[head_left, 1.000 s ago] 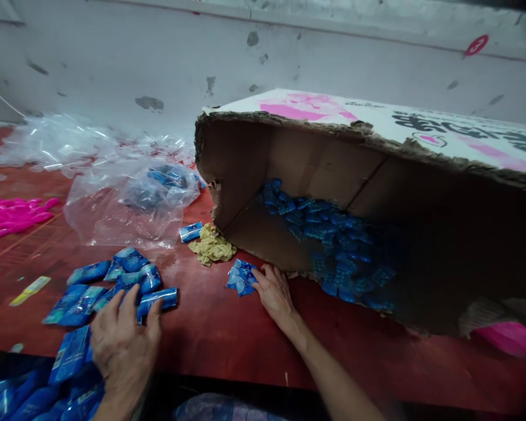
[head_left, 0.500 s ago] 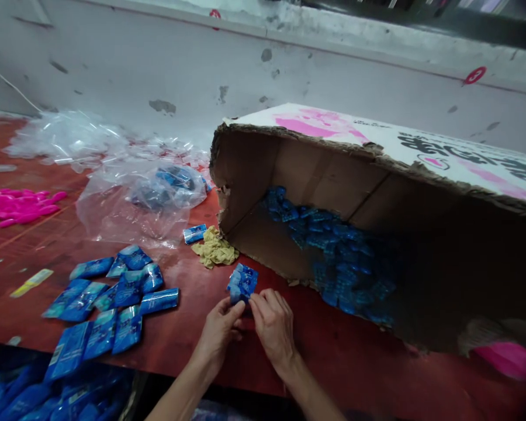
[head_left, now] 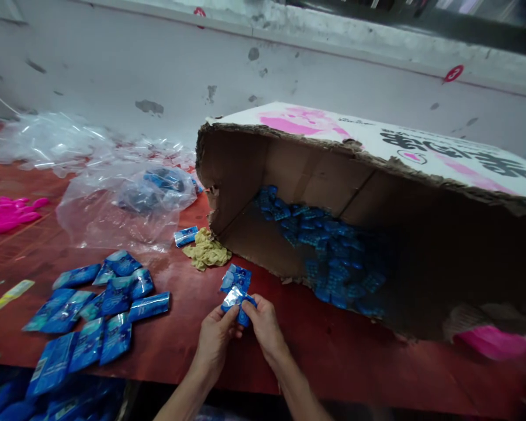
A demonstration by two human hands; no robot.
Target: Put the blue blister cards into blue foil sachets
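Note:
Both hands meet in front of the box, closed on a shiny blue sachet (head_left: pixel 234 297). My left hand (head_left: pixel 216 334) pinches its near left side with the thumb on top. Along its right side, the thumb and fingers of my right hand (head_left: pixel 265 325) press on the blue film; a piece hangs between the two hands. Just beyond the fingertips shows another blue sachet part (head_left: pixel 237 276); whether it is joined to the held one I cannot tell. Several filled blue pouches (head_left: pixel 116 295) lie in a loose pile to the left.
A torn-edged cardboard box (head_left: pixel 241 228) on its side holds many blue sachets (head_left: pixel 333 245). By its corner lies a crumpled yellowish cloth (head_left: pixel 207 250). Clear plastic bags (head_left: pixel 114 210), pink pieces (head_left: pixel 13 213) and a yellow strip (head_left: pixel 11 295) are on the red table (head_left: pixel 188 362).
The view has shifted slightly right. Between my hands the sachet has turned, showing a bright shiny face, and my right thumb now lies over it.

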